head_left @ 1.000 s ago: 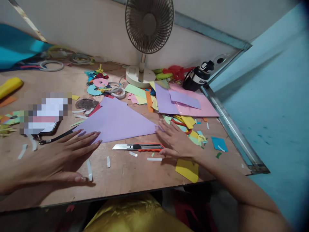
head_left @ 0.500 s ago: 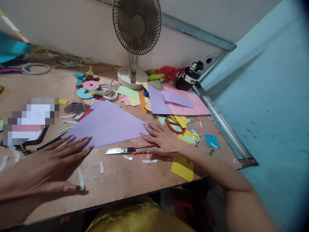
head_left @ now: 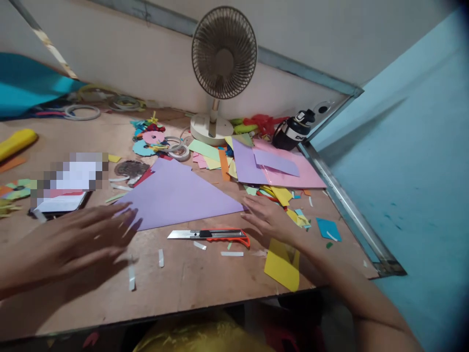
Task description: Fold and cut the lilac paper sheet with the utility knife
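A sheet of purple paper (head_left: 179, 193), folded to a triangular shape, lies on the wooden table. My left hand (head_left: 76, 244) is over its left corner with fingers stretched out, slightly blurred; whether it touches the paper I cannot tell. At the right corner, the fingertips of my right hand (head_left: 269, 217) rest on or just by the paper, fingers extended and nothing gripped. An orange cutter knife (head_left: 208, 235) with its blade out lies in front of the sheet, between my hands.
A desk fan (head_left: 224, 58) stands behind the paper, with a black bottle (head_left: 295, 129) to its right. Pink sheets (head_left: 308, 171), a yellow piece (head_left: 282, 264) and white strips lie around. On the left are a phone-like device (head_left: 69, 186), pixelated, and a yellow object (head_left: 18, 143).
My right hand has come off the cutter knife's handle, which now shows fully. My left hand has lifted slightly and drawn left off the paper. The camera view has shifted.
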{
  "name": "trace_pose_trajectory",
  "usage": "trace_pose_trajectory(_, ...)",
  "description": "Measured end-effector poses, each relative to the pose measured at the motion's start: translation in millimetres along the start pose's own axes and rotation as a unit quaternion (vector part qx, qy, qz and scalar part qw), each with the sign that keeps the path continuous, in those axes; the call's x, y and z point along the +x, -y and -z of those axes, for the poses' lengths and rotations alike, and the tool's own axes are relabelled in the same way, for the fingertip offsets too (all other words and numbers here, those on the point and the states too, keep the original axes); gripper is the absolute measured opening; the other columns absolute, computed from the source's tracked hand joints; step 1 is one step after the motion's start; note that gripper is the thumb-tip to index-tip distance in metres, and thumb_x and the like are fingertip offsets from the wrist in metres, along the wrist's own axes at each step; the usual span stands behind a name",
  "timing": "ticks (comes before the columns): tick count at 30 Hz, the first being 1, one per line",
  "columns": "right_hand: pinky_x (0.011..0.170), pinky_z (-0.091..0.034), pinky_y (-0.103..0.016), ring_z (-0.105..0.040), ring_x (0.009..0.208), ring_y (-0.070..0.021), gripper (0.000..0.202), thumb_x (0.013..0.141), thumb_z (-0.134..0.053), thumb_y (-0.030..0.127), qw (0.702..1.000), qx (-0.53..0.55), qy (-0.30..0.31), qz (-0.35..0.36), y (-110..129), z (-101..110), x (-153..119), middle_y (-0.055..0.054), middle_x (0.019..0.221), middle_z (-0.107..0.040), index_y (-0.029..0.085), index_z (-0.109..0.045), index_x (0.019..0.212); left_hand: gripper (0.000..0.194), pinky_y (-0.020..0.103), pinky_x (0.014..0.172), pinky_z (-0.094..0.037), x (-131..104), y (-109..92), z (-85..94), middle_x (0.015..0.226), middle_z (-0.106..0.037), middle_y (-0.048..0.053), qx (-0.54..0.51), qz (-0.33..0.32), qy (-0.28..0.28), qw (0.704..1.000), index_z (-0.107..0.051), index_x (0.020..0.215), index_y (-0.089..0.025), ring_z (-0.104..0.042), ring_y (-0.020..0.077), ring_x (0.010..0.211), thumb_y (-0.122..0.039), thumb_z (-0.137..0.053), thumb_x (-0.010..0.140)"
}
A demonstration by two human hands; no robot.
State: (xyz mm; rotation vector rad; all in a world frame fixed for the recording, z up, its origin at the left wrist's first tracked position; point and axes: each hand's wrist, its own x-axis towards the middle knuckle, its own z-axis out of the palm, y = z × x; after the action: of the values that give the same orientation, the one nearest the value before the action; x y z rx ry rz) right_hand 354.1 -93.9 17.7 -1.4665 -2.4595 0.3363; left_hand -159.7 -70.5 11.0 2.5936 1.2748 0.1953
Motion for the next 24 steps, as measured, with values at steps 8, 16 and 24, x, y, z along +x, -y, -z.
trace_pose_trajectory(8,0.099,-0.053,-0.046,-0.063,0.122,-0.0338,0.052,0.09,-0.079,0.047,0.996,0.024,0.051,-0.067,42,-12,92,-0.015,0.13,-0.067,0.018,-0.064,0.131,0.096,0.049,0.103,-0.055,56,-4,9.9,0.15,-0.055,0.023,0.048,0.098,-0.034,0.993,-0.043,0.16,-0.013,-0.062,0.0389,0.128,-0.08,-0.057,0.092)
trace_pose_trajectory(16,0.085,-0.049,-0.038,-0.066,0.105,-0.0299,0.044,0.087,-0.082,0.048,0.992,0.026,0.08,-0.099,49,-8,99,-0.01,0.114,-0.071,0.02,-0.067,0.118,0.063,0.02,0.051,-0.048,74,5,23.7,0.086,-0.076,0.0,-0.066,0.076,-0.071,0.992,-0.066,0.136,-0.015,-0.067,0.0147,0.063,-0.06,-0.073,0.094)
trace_pose_trajectory(24,0.105,-0.049,-0.049,-0.06,0.122,-0.0345,0.071,0.078,-0.089,0.044,0.987,0.115,-0.061,-0.099,31,-14,102,-0.017,0.13,-0.066,0.017,-0.065,0.139,0.029,0.02,0.067,-0.058,79,-28,57.5,0.09,-0.079,0.001,-0.286,-0.027,-0.221,0.932,-0.082,0.101,-0.019,-0.069,0.0131,0.078,-0.047,-0.08,0.094)
